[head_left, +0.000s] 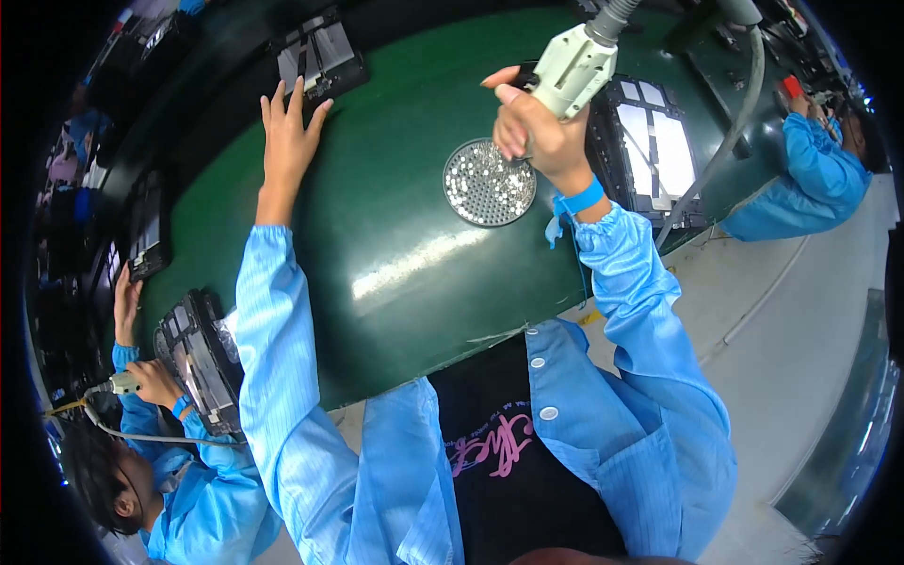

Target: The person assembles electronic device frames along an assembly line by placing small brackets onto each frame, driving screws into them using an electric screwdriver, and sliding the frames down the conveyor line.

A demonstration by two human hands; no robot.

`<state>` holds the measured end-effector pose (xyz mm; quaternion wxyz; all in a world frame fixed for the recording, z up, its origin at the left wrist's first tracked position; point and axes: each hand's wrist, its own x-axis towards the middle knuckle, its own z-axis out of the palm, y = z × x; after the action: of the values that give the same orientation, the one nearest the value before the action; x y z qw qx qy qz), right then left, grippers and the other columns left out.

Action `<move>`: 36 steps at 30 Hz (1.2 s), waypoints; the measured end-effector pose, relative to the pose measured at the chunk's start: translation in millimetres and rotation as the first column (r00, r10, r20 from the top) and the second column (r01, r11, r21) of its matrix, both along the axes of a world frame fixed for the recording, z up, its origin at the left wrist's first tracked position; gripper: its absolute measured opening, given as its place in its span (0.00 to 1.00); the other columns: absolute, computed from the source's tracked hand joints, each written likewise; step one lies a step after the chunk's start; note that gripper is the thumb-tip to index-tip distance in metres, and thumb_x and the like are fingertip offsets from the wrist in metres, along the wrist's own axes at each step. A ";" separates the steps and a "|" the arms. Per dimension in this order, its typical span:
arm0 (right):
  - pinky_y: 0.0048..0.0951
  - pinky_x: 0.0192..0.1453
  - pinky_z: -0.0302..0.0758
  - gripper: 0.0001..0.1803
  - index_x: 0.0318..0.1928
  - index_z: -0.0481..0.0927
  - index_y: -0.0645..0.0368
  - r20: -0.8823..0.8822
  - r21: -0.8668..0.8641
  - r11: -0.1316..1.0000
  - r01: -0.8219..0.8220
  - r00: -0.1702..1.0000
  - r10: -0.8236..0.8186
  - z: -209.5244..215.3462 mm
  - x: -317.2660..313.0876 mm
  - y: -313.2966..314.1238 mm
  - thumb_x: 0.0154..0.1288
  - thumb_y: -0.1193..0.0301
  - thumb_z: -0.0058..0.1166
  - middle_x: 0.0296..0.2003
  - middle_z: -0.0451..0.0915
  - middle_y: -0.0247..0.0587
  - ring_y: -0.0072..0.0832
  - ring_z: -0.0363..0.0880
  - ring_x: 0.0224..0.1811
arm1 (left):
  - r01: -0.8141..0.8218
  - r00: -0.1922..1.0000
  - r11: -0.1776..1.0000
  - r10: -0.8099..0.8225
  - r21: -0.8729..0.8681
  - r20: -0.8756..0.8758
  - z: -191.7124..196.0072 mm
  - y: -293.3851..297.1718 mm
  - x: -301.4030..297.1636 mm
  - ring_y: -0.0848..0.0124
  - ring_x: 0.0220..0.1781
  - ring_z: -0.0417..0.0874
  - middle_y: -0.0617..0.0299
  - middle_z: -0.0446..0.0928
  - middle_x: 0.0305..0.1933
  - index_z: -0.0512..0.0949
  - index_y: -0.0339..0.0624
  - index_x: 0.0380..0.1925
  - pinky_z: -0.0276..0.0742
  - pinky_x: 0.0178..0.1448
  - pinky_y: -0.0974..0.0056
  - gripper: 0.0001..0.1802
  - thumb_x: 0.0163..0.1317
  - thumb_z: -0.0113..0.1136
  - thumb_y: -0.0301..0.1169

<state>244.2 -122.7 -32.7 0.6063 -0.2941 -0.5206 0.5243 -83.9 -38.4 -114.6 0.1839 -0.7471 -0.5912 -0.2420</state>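
My right hand (549, 132) is wrapped round a pale green electric screwdriver (574, 73), held above the green table. Its bit is hidden from view. Below and to the left of that hand lies a round grey dish (450, 209) full of holes, with many small shiny screws in it. My left hand (290, 132) reaches far across the table, fingers spread and empty. The fingertips are at the near edge of a black opened laptop-like unit (325, 61); whether they touch it I cannot tell. A blue band (579, 200) circles my right wrist.
Beside my right hand, several black-framed panels (650, 141) lie stacked, with a grey cable (739, 127) hanging over them. At left, a co-worker's hand (157, 384) grips another screwdriver above a black unit (202, 363). A co-worker in blue (810, 179) sits at far right.
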 end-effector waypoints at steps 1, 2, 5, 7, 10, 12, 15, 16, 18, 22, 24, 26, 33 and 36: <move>0.26 0.16 0.65 0.10 0.44 0.76 0.72 -0.010 -0.009 0.999 -0.040 0.999 0.040 -0.4 -4.6 -5.1 0.68 0.77 0.50 0.13 0.63 0.30 0.19 0.61 0.10 | 0.074 0.986 0.997 -0.076 0.018 0.148 4.6 -18.7 10.8 0.45 0.64 0.72 0.41 0.71 0.63 0.76 0.43 0.60 0.72 0.65 0.49 0.27 0.65 0.63 0.44; 0.26 0.16 0.65 0.10 0.45 0.76 0.72 -0.020 -0.016 0.997 -0.079 0.997 0.079 -1.6 -7.9 -7.8 0.68 0.77 0.50 0.13 0.63 0.30 0.19 0.61 0.10 | 0.143 0.944 0.988 -0.152 0.051 0.294 10.9 -38.0 23.7 0.46 0.62 0.74 0.42 0.73 0.62 0.78 0.42 0.58 0.72 0.64 0.50 0.23 0.66 0.63 0.41; 0.26 0.16 0.65 0.09 0.44 0.76 0.71 0.015 -0.055 0.992 -0.113 0.993 0.114 -13.2 -8.6 -12.7 0.68 0.77 0.49 0.13 0.63 0.30 0.19 0.61 0.10 | 0.176 0.922 0.984 -0.157 -0.023 0.354 19.2 -108.0 60.6 0.53 0.53 0.80 0.51 0.78 0.53 0.84 0.39 0.43 0.75 0.57 0.55 0.12 0.63 0.64 0.34; 0.27 0.16 0.65 0.08 0.42 0.75 0.70 0.025 -0.069 0.986 -0.149 0.988 0.151 -17.8 -14.4 -16.1 0.68 0.76 0.49 0.13 0.63 0.31 0.20 0.61 0.10 | 0.165 0.915 0.986 -0.141 -0.034 0.378 16.8 -140.7 65.6 0.55 0.50 0.81 0.53 0.79 0.50 0.84 0.39 0.39 0.76 0.54 0.56 0.10 0.62 0.65 0.32; 0.28 0.16 0.65 0.08 0.42 0.74 0.70 -0.006 -0.038 0.984 -0.173 0.985 0.173 -22.5 -25.2 -16.4 0.68 0.76 0.50 0.13 0.62 0.31 0.20 0.61 0.10 | 0.124 0.914 0.992 -0.112 -0.003 0.391 4.6 -164.8 65.7 0.60 0.43 0.81 0.57 0.80 0.44 0.84 0.39 0.34 0.75 0.47 0.59 0.06 0.60 0.67 0.30; 0.28 0.16 0.65 0.08 0.42 0.74 0.70 -0.003 -0.039 0.980 -0.198 0.980 0.198 -24.3 -32.4 -17.6 0.68 0.76 0.49 0.13 0.62 0.31 0.21 0.61 0.10 | 0.134 0.902 0.991 -0.111 -0.026 0.416 1.8 -170.3 61.2 0.62 0.39 0.80 0.59 0.79 0.40 0.83 0.38 0.32 0.74 0.43 0.59 0.06 0.58 0.68 0.29; 0.29 0.16 0.64 0.08 0.42 0.73 0.70 0.028 -0.039 0.984 -0.173 0.984 0.174 -26.6 -40.0 -18.5 0.69 0.75 0.47 0.13 0.61 0.31 0.21 0.59 0.10 | 0.138 0.880 0.990 -0.125 0.006 0.458 -0.5 -165.1 59.5 0.63 0.38 0.79 0.60 0.79 0.39 0.83 0.38 0.31 0.74 0.42 0.60 0.06 0.58 0.68 0.30; 0.29 0.16 0.65 0.09 0.43 0.72 0.69 0.035 -0.035 0.982 -0.188 0.981 0.189 -29.3 -39.8 -17.6 0.69 0.74 0.46 0.12 0.60 0.31 0.21 0.59 0.10 | 0.156 0.865 0.988 -0.141 0.008 0.481 -1.6 -164.2 60.0 0.63 0.37 0.79 0.60 0.78 0.39 0.84 0.39 0.30 0.74 0.42 0.59 0.06 0.58 0.68 0.30; 0.29 0.16 0.64 0.09 0.43 0.71 0.69 0.042 -0.028 0.982 -0.189 0.981 0.190 -31.8 -41.3 -17.7 0.69 0.73 0.46 0.12 0.59 0.31 0.21 0.58 0.10 | 0.145 0.858 0.989 -0.128 0.004 0.498 -1.3 -166.1 59.7 0.63 0.37 0.79 0.61 0.78 0.39 0.84 0.39 0.30 0.74 0.43 0.59 0.07 0.58 0.69 0.30; 0.27 0.16 0.66 0.06 0.38 0.75 0.66 -0.048 -0.055 0.972 -0.227 0.973 0.224 -36.7 -44.5 -16.8 0.67 0.75 0.53 0.13 0.64 0.32 0.21 0.62 0.11 | 0.162 0.881 0.986 -0.130 -0.031 0.455 -1.6 -167.8 55.3 0.63 0.39 0.80 0.59 0.79 0.43 0.84 0.37 0.32 0.76 0.45 0.60 0.08 0.59 0.68 0.30; 0.28 0.17 0.66 0.06 0.39 0.75 0.66 -0.036 -0.064 0.968 -0.243 0.970 0.241 -39.7 -45.1 -16.4 0.68 0.75 0.52 0.13 0.64 0.32 0.21 0.62 0.11 | 0.158 0.882 0.987 -0.128 -0.028 0.454 -4.2 -167.2 54.8 0.63 0.39 0.79 0.59 0.79 0.43 0.84 0.37 0.32 0.76 0.46 0.60 0.08 0.59 0.68 0.31; 0.28 0.17 0.66 0.06 0.41 0.74 0.66 -0.074 -0.062 0.968 -0.244 0.968 0.239 -41.7 -45.4 -15.7 0.68 0.75 0.51 0.13 0.63 0.32 0.22 0.62 0.11 | 0.153 0.877 0.988 -0.134 -0.004 0.461 -6.6 -167.2 54.9 0.63 0.40 0.79 0.59 0.78 0.41 0.84 0.38 0.29 0.74 0.45 0.59 0.07 0.56 0.69 0.31; 0.29 0.17 0.66 0.06 0.41 0.73 0.66 -0.063 -0.061 0.965 -0.255 0.966 0.251 -43.9 -42.2 -12.5 0.69 0.75 0.50 0.14 0.63 0.33 0.22 0.61 0.11 | 0.159 0.873 0.987 -0.140 -0.001 0.467 -7.1 -165.8 55.0 0.64 0.41 0.80 0.60 0.79 0.42 0.85 0.39 0.29 0.74 0.46 0.59 0.07 0.56 0.69 0.32; 0.29 0.17 0.66 0.07 0.42 0.73 0.66 -0.055 -0.057 0.968 -0.245 0.969 0.242 -43.2 -43.1 -14.0 0.69 0.75 0.50 0.14 0.63 0.33 0.22 0.61 0.11 | 0.152 0.870 0.988 -0.126 -0.015 0.477 -8.4 -166.0 54.0 0.64 0.42 0.80 0.60 0.79 0.43 0.85 0.39 0.29 0.74 0.47 0.59 0.07 0.57 0.69 0.32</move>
<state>201.1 -136.7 -75.9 0.5398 -0.2343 -0.5214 0.6180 -29.9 -204.4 -123.0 -0.0038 -0.7101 -0.5689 -0.4148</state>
